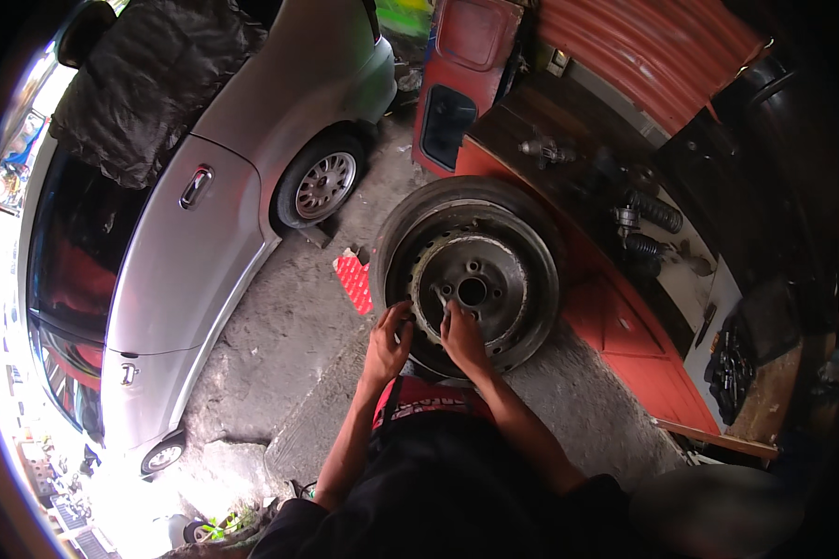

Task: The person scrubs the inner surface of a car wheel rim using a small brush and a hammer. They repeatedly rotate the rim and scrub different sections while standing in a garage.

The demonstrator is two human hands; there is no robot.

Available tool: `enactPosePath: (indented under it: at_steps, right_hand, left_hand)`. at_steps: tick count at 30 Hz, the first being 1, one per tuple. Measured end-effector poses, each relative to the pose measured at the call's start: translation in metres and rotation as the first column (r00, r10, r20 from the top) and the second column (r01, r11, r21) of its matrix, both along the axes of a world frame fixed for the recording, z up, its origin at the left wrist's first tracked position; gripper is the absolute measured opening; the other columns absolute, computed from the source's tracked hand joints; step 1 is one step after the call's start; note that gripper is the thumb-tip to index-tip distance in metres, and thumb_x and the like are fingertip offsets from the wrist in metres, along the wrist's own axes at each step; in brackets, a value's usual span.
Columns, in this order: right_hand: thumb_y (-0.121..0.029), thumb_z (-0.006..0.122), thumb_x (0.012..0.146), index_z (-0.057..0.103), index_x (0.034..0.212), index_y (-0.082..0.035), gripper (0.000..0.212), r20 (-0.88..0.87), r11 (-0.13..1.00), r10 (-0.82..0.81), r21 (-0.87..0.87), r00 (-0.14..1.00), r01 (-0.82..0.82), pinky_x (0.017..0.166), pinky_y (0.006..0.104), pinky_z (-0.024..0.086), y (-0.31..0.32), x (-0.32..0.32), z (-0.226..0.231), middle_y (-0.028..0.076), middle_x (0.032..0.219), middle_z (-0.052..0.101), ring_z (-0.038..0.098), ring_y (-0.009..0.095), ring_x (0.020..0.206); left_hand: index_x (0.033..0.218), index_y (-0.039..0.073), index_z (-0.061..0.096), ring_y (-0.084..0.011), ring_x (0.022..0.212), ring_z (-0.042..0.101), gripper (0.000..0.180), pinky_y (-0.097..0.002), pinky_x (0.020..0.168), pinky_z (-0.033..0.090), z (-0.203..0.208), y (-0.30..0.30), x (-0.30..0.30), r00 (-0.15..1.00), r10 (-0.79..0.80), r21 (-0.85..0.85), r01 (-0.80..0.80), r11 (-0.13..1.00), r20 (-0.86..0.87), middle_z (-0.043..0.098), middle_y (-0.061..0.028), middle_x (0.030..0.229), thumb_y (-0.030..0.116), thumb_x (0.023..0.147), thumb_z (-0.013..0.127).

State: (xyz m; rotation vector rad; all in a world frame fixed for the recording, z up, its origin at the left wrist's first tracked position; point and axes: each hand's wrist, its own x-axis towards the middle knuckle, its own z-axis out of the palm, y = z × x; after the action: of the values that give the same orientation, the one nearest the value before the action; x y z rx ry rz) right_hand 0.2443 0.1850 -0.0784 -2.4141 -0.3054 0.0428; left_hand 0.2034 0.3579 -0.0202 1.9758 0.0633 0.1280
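Note:
A car wheel, a black tyre on a dark steel rim with a worn pale edge, is in front of me. My left hand is at the near left of the rim, its fingers curled; anything between them is hidden. Beside it, over the near part of the rim's hub face, my right hand has thumb and fingers pinched together. A thin pale sliver shows at its fingertips, too small to name. The round centre hole lies just beyond my right hand, with bolt holes around it.
A silver car stands at the left, a dark cover over its roof. A red patterned piece of card lies on the concrete floor. At the right, a red-sided bench bears shock absorber springs and other metal parts.

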Motion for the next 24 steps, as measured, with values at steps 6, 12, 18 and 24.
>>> enactPosePath:
  at_steps: [6,12,18,24]
  right_hand:
    - [-0.004,0.057,0.091,0.053,0.11,-0.001,0.02,-0.054,0.997,-0.083,-0.009,0.995,0.082,0.073,0.0533,0.05,0.006,0.006,0.004,0.025,0.091,0.062,0.062,0.047,0.087]
    - [-0.004,0.059,0.091,0.051,0.113,-0.002,0.024,-0.049,0.991,-0.135,0.018,0.99,0.136,0.075,0.0529,0.05,0.009,-0.035,-0.012,0.026,0.094,0.062,0.062,0.047,0.089]
    - [-0.006,0.054,0.095,0.05,0.112,-0.002,0.018,0.075,0.928,-0.371,0.01,0.926,0.372,0.068,0.0534,0.052,0.048,0.023,-0.009,0.027,0.09,0.062,0.064,0.047,0.085]
    - [-0.006,0.056,0.094,0.05,0.112,-0.001,0.019,-0.043,0.919,-0.394,-0.018,0.918,0.394,0.074,0.053,0.049,0.061,-0.04,-0.009,0.027,0.093,0.062,0.062,0.048,0.088]
  left_hand:
    - [0.129,-0.002,0.056,-0.0344,0.104,0.066,0.037,-0.0403,0.091,0.051,-0.016,0.005,0.0,0.998,-0.058,-0.067,0.058,0.996,-0.007,0.064,-0.0224,0.113,0.006,0.093,0.054]
    - [0.128,-0.002,0.057,-0.0299,0.105,0.068,0.035,-0.0375,0.091,0.052,-0.021,0.028,0.027,0.977,-0.211,-0.052,0.209,0.976,-0.033,0.064,-0.02,0.118,0.006,0.094,0.055]
    - [0.129,0.0,0.056,-0.0347,0.105,0.065,0.037,-0.0411,0.091,0.051,-0.003,0.06,0.054,0.923,-0.383,0.013,0.382,0.924,0.032,0.063,-0.0218,0.117,0.007,0.093,0.056]
    - [0.13,0.001,0.055,-0.0369,0.106,0.064,0.037,-0.0425,0.092,0.05,-0.016,0.085,0.069,0.911,-0.413,-0.016,0.413,0.911,0.019,0.063,-0.0225,0.118,0.008,0.094,0.057]
